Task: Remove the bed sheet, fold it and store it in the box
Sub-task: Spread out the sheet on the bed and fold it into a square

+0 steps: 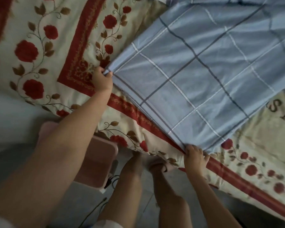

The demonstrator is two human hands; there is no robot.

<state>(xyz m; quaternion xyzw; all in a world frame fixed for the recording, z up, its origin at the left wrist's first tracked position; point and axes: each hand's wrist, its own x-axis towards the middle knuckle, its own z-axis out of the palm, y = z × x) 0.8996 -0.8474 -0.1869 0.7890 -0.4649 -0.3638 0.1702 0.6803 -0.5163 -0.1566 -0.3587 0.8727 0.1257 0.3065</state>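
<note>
On one floral quilt, two hands, left hand; right hand, pinch one bed sheet.

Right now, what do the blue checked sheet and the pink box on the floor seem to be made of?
Blue checked sheet: thin woven cloth, perhaps cotton blend; soft wrinkles, slight sheen, stacked edges where both hands pinch it. Pink box: likely matte plastic; rigid rounded rim, even colour.

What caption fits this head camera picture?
Both hands, left and right, pinch corners of a blue checked sheet over a rose-patterned bedcover.

Left hand and right hand each pinch the blue checked sheet
</note>
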